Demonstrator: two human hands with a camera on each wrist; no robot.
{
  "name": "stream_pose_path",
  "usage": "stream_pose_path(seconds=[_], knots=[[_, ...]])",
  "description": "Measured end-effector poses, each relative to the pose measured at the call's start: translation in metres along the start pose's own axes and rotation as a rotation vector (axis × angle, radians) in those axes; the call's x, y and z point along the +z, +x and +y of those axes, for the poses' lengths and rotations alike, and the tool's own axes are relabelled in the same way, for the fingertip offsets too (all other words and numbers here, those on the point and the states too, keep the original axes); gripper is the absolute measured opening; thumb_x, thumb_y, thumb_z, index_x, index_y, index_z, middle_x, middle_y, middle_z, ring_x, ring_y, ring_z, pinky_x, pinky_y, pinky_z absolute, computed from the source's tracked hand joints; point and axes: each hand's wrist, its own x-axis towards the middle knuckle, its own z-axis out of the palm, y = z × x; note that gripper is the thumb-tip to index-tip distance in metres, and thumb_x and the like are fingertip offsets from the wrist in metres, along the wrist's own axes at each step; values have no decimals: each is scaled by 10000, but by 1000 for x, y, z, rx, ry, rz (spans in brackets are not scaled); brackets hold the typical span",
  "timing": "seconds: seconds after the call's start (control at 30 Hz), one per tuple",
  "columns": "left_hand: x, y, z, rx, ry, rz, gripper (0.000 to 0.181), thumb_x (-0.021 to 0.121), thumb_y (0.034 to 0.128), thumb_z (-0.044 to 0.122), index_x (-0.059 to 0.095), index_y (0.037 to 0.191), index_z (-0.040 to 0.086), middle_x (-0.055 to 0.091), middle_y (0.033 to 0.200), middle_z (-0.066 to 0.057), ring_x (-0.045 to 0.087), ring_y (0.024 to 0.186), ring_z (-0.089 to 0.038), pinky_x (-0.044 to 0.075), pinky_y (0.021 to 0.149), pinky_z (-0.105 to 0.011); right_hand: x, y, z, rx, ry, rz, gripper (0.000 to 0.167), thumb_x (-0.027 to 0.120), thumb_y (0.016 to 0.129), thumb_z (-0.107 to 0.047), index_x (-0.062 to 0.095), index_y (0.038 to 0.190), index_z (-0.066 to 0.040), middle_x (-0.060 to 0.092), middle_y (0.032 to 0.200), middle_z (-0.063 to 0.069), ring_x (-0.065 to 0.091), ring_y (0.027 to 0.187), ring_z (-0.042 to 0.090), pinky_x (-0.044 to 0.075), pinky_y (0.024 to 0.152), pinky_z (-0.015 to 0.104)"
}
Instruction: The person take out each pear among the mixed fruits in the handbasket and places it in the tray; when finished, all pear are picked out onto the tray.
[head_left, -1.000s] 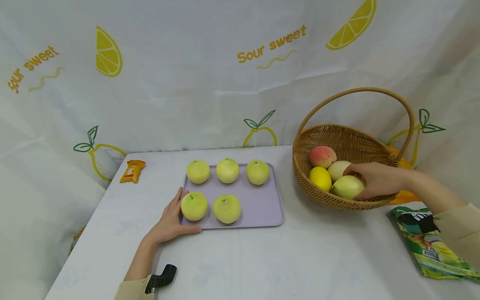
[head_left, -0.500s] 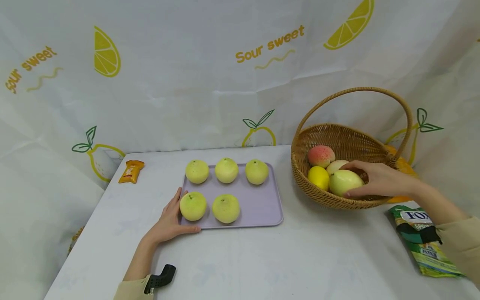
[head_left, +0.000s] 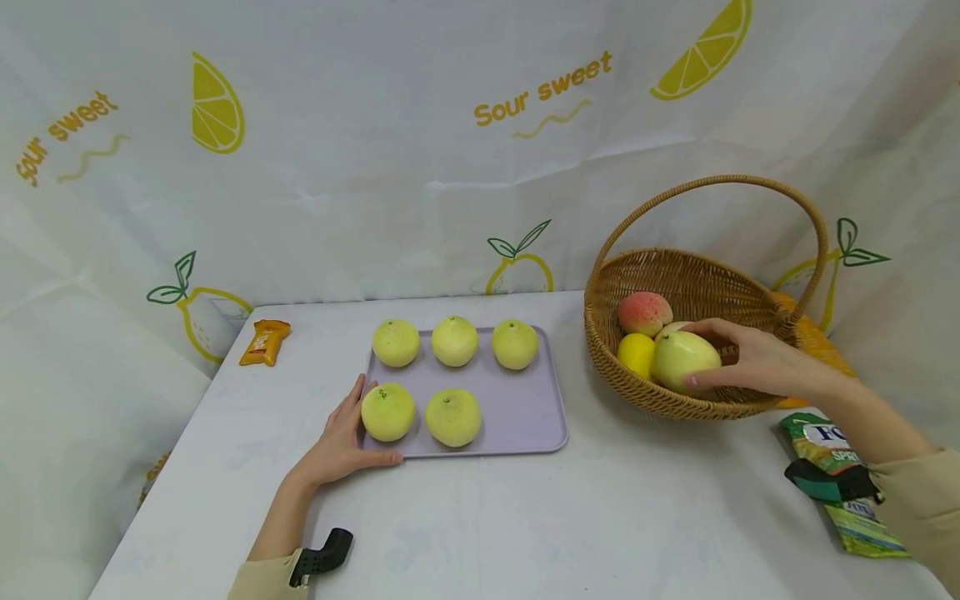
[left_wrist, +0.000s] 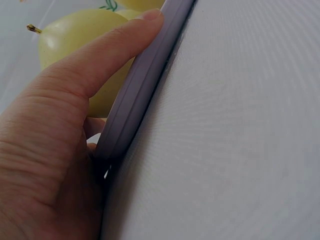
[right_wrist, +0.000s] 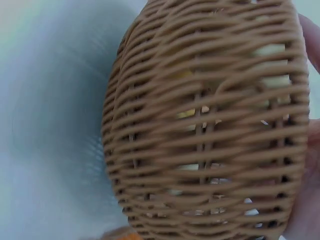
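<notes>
My right hand (head_left: pixel 765 360) grips a yellow-green pear (head_left: pixel 681 362) inside the wicker basket (head_left: pixel 652 398), thumb in front and fingers behind it. Beside that pear lie a yellow lemon (head_left: pixel 636 354) and a red-pink peach (head_left: pixel 644 313), with a paler fruit mostly hidden behind. The basket wall (right_wrist: pixel 210 125) covers most of the right wrist view. My left hand (head_left: pixel 339 442) rests at the near left corner of a lilac tray (head_left: pixel 525 408), its thumb (left_wrist: pixel 115 45) along the front rim and its fingers straight by the left side. Several yellow-green pears (head_left: pixel 453 417) stand on the tray in two rows.
An orange wrapped snack (head_left: pixel 266 342) lies at the table's back left. Right of the basket are an orange package (head_left: pixel 821 346) and a green FOX'S bag (head_left: pixel 855 525), partly under the right forearm. The basket's tall handle (head_left: pixel 738 178) arches over its opening. A printed cloth hangs behind.
My right hand has raised the pear slightly and shifted it left within the basket; the pear now hides more of the paler fruit and the lemon. My left hand and the tray stay put.
</notes>
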Motion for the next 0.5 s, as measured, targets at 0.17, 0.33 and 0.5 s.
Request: stream_pose_path(seconds=[0.17,0.33,0.5], knots=[[0,0,0,5,5,4,1218,856,685,468,124,1566,55,-28,1628,-145,3,1444,-460,42,1080,-692,3,0,-7,0,34,23,678,741,871,-305,412,1418,-75,541,1285,159,540,1033,224,499,777,232],[0,0,-1,5,4,3,1219,856,683,472,125,1567,59,-31,1628,-146,4,1445,-459,42,1081,-691,7,1,-16,38,80,42,685,706,898,-303,379,1444,-49,522,1302,177,504,1059,221,486,800,238],[0,0,0,2,5,5,1220,859,682,471,128,1567,58,-30,1628,-145,5,1446,-457,44,1081,-691,12,0,-29,111,205,31,722,661,930,-339,314,1482,-30,482,1328,218,467,1132,330,462,850,421]])
